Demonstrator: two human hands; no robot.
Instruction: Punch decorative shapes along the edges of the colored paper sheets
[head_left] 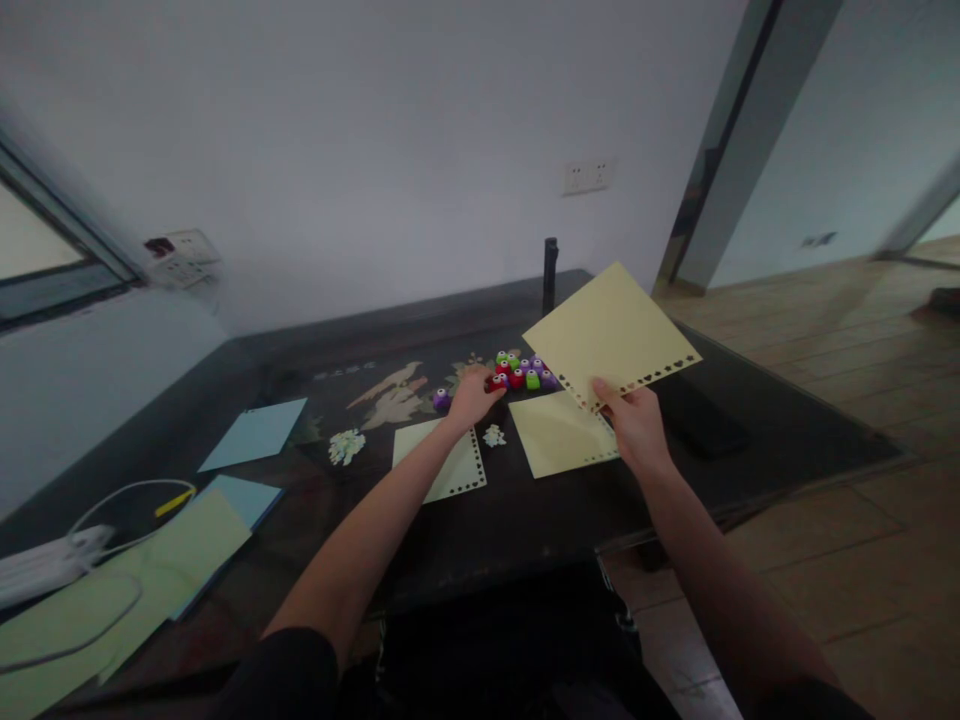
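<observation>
You are probably in a home. The dark table [517, 525] with bird decoration [395, 397], the plain wall [375, 150] and the brown floor [825, 320] show you this.

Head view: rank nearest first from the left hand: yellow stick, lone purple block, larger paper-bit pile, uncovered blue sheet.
1. Lone purple block: left of the left hand.
2. Larger paper-bit pile: farther left.
3. Uncovered blue sheet: beyond the pile.
4. Yellow stick: farthest left.
</observation>
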